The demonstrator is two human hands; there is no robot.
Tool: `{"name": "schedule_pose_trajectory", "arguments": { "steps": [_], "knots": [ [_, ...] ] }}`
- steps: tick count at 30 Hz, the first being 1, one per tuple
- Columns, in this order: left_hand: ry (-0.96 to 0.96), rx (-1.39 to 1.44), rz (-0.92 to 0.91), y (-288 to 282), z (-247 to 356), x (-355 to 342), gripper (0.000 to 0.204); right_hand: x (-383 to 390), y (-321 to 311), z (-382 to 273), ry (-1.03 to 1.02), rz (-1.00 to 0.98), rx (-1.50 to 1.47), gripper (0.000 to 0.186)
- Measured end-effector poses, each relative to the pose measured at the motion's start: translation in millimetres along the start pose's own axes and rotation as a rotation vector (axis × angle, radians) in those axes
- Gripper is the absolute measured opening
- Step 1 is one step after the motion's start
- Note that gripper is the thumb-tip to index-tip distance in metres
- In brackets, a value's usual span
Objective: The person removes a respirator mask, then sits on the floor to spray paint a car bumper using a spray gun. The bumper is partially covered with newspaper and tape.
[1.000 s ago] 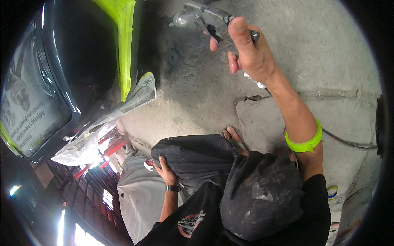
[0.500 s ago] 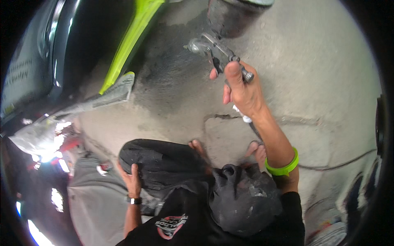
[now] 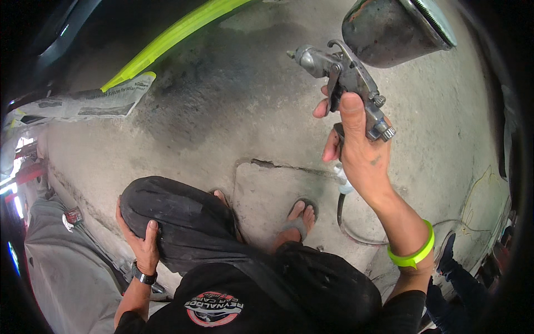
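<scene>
My right hand (image 3: pixel 364 147) is wrapped round the grip of a metal spray gun (image 3: pixel 350 83), its thumb lying along the back of the body. The nozzle points left, and a wide metal paint cup (image 3: pixel 392 33) rises from the gun at the upper right, its rim partly out of view. A dark air hose (image 3: pixel 350 229) runs down from a pale fitting (image 3: pixel 345 181) under the handle. My left hand (image 3: pixel 143 245) lies on my bent left knee (image 3: pixel 161 206), thumb and fingers apart, holding nothing; some of its fingertips are hidden round the knee's side.
A bright yellow-green strip (image 3: pixel 150 53) edges a dark panel at the upper left, with printed masking paper (image 3: pixel 111 103) beside it. Dark overspray marks the concrete floor (image 3: pixel 267 128). A grey cover (image 3: pixel 64 261) drapes at lower left. Another person's dark-clad legs (image 3: pixel 459 281) show at lower right.
The spray gun and my right hand sit farther right and a little lower in the view. The view has shifted, and the dark head covering no longer blocks the lower middle. My left hand stays on the knee.
</scene>
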State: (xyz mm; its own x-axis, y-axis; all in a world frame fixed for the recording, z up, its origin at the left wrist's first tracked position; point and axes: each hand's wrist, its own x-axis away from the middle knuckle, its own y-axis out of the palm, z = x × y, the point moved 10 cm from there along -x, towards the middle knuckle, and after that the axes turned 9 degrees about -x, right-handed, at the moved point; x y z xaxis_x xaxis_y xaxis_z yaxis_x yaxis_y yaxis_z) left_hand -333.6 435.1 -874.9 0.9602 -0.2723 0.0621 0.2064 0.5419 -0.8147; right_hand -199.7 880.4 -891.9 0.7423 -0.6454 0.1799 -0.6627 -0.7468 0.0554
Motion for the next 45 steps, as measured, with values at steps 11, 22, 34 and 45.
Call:
{"name": "schedule_pose_trajectory", "arguments": {
  "steps": [11, 22, 34, 45],
  "knots": [
    [0.004, 0.082, 0.096, -29.7, -81.4, -7.4, 0.087, -3.4, 22.4, 41.0, -0.213, 0.088, -0.216, 0.047],
    [-0.018, 0.226, 0.096, -28.5, -59.8, 9.9, 0.086, 1.3, 13.4, 43.2, -0.294, 0.132, -0.243, 0.056],
    [0.017, 0.156, 0.097, -24.1, -46.5, 9.7, 0.072, -4.4, 18.1, 51.0, -0.201, 0.051, -0.213, 0.066],
    [-0.025, 0.158, 0.088, -25.8, -52.8, 9.8, 0.083, 12.4, 35.6, 55.3, -0.114, -0.054, -0.258, 0.063]
  ]
}}
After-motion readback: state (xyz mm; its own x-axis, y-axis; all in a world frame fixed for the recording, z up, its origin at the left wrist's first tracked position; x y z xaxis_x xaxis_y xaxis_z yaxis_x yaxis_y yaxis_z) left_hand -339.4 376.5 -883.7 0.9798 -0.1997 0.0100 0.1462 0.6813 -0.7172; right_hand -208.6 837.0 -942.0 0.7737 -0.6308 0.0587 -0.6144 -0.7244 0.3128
